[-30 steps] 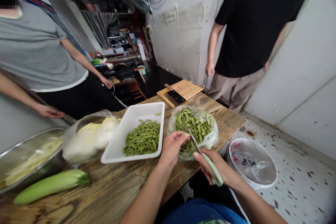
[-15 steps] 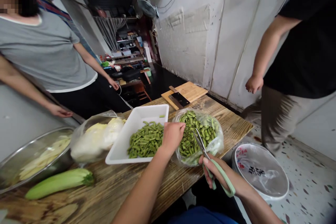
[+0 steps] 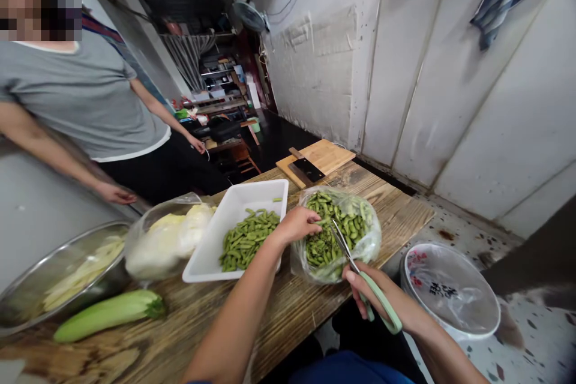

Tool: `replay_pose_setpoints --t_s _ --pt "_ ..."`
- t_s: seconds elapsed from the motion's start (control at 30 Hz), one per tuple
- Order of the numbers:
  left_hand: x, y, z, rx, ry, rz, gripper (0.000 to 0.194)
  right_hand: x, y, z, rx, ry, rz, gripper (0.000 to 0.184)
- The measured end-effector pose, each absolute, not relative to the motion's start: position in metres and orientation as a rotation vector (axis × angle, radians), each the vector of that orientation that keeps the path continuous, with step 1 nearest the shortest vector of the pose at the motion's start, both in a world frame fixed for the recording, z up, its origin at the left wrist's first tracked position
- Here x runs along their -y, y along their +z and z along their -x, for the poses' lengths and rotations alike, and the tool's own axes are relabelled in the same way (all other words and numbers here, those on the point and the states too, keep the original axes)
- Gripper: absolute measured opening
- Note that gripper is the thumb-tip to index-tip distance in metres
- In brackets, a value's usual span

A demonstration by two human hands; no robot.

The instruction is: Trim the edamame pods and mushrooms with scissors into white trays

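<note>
Green-handled scissors [image 3: 385,306] meet a green pod [image 3: 323,222] over a plastic bag [image 3: 372,251].
The left hand [image 3: 297,223] pinches the pod between its fingers; the right hand's [image 3: 375,285] fingers wrap the scissors, blades slightly apart. The bag, full of pods, sits on the tabletop [image 3: 400,210] beside a white tray [image 3: 202,255] holding more.

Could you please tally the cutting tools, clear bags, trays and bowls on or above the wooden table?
Cutting tools: 2 (scissors, cleaver)
Clear bags: 2 (bag of green pods, bag of pale vegetables)
Trays: 1 (white tray)
Bowls: 1 (metal bowl)
Total: 6
</note>
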State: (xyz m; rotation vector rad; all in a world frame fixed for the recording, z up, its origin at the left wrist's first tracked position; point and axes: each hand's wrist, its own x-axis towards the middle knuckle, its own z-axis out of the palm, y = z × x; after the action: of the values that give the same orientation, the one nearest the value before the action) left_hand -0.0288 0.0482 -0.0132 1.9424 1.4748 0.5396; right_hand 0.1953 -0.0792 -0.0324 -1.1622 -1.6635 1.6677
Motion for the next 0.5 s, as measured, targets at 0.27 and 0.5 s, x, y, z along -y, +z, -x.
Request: replay_pose_setpoints --t_s 0.27,0.5 --pt "-0.031 -0.019 0.03 -1.331 0.745 -1.587 0.003 0.078 -0.023 -0.192 1.717 1.615 1.196 0.06" --pt "-0.01 -0.014 0.025 -1.129 0.966 -1.177 0.048 0.077 -0.03 -0.196 1.71 1.592 1.27 0.057"
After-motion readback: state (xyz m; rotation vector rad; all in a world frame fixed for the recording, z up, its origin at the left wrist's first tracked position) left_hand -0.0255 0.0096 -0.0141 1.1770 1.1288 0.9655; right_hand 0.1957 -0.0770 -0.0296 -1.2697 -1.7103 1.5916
